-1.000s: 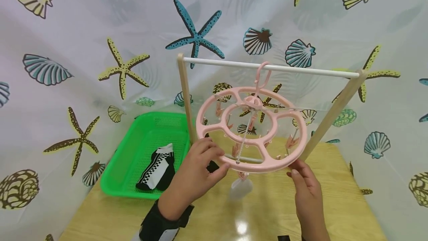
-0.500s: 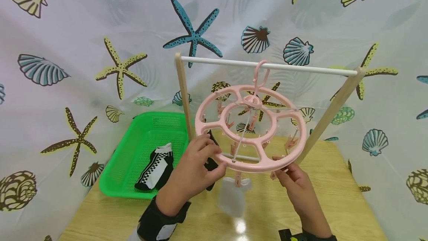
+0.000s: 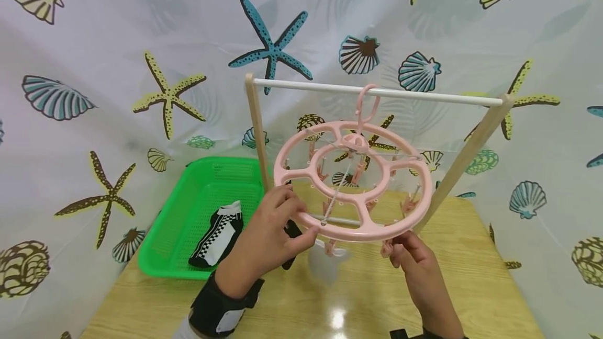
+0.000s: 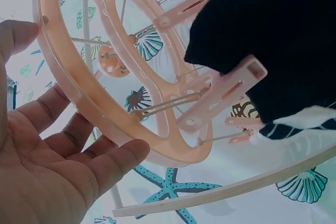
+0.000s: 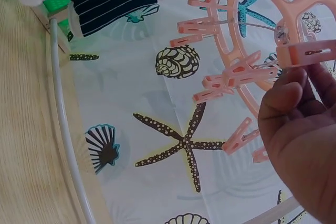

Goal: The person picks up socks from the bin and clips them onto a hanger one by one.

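Note:
A round pink clip hanger (image 3: 363, 232) hangs by its hook from a white rod, tilted toward me. My left hand (image 3: 266, 234) grips its front-left rim between thumb and fingers. On the front right, my right hand (image 3: 421, 273) pinches a pink clothespin (image 3: 387, 248) that dangles beneath the rim. The right wrist view shows this clothespin (image 5: 307, 53) close up at the fingertips. A black sock (image 4: 262, 40) hangs from a clip beside the left hand. From another clip hangs a white sock (image 3: 325, 266), partly behind the rim. Dark striped fabric (image 5: 115, 3) hangs in the right wrist view.
The white rod (image 3: 424, 95) rests on wooden posts (image 3: 466, 164). At left, a green basket (image 3: 151, 255) holds a black and white checkered sock (image 3: 219, 234). A wooden table (image 3: 480, 276) lies beneath, and a seashell-patterned curtain (image 3: 212, 20) stands behind.
My right hand has moved from the hanger's right rim leftward to a clothespin and pinches it. The hanger and hanging socks have shifted slightly; the left hand still grips the rim.

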Available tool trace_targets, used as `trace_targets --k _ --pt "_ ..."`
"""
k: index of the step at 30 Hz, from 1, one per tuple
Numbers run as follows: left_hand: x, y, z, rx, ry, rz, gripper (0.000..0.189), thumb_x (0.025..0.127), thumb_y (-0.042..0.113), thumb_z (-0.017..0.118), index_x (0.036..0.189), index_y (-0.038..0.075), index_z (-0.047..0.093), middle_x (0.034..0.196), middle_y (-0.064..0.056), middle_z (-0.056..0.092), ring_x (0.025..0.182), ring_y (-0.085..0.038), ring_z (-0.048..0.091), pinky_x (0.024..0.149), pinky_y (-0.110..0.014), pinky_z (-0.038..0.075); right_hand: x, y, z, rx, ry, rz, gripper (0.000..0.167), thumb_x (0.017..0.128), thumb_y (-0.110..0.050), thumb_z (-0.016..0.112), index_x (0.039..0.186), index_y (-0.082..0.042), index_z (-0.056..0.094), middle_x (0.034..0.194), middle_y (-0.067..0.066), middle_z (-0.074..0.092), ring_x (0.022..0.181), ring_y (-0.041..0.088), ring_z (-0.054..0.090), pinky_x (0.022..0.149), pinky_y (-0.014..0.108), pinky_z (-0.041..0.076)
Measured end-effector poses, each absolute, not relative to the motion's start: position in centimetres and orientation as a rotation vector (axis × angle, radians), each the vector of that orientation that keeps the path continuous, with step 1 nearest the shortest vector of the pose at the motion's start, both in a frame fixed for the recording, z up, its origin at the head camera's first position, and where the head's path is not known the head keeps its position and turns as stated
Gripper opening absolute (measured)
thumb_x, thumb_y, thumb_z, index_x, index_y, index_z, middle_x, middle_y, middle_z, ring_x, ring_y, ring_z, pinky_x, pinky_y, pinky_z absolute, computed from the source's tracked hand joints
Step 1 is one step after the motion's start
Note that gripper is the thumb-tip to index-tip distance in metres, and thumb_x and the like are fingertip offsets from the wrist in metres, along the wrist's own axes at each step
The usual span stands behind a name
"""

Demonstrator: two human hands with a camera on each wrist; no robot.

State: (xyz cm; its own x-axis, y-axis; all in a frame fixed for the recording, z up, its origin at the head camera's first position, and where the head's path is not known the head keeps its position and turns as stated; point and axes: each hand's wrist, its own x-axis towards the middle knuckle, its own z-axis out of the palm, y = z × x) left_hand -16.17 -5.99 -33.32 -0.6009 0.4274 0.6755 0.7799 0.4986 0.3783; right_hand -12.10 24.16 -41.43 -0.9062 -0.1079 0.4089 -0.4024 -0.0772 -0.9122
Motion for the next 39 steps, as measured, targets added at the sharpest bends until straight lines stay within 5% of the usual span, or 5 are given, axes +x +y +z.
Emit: trace_targets --k 8,20,31,39 --pt "-16.2 -6.2 -33.8 -1.007 -2.251 -0.892 0.021 0.082 0.023 0.077 0.089 0.012 0.061 0.099 -0.002 0.051 0.092 -0.019 0.047 0.079 -0.034 0.045 -10.8 22.9 -41.9 0.453 -1.882 2.175 0.017 0.098 0.012 0.050 0.114 0.007 0.053 0.098 0.004 0.060 0.089 0.014 0.062 0.079 0.027 0.054" --pt "-16.5 -6.7 -34.7 -1.047 -2.267 -0.784 0.023 0.082 0.030 0.078 0.090 0.012 0.066 0.114 -0.008 0.055 0.110 -0.025 0.050 0.093 -0.039 0.048 -11.3 21.9 -43.0 0.259 -1.866 2.081 0.014 0.101 0.005 0.050 0.095 0.017 0.048 0.076 0.007 0.062 0.068 0.017 0.062 0.067 0.025 0.053" --pt "-17.5 -7.0 -36.4 -1.057 -2.270 -0.762 0.027 0.085 0.029 0.078 0.100 0.012 0.065 0.128 -0.012 0.052 0.131 -0.034 0.042 0.102 -0.049 0.043 -12.4 21.6 -43.5 0.164 -1.790 2.103 0.014 0.100 0.003 0.053 0.094 0.016 0.051 0.078 0.005 0.062 0.066 0.014 0.063 0.064 0.024 0.054" --pt "-17.7 -7.3 -37.7 -0.991 -2.345 -0.762 0.041 0.086 0.028 0.077 0.122 0.012 0.066 0.141 -0.016 0.044 0.136 -0.035 0.038 0.098 -0.050 0.047 -12.4 21.6 -43.7 0.173 -1.735 2.131 0.010 0.101 0.003 0.052 0.095 0.010 0.056 0.079 0.005 0.062 0.067 0.014 0.062 0.064 0.024 0.054"
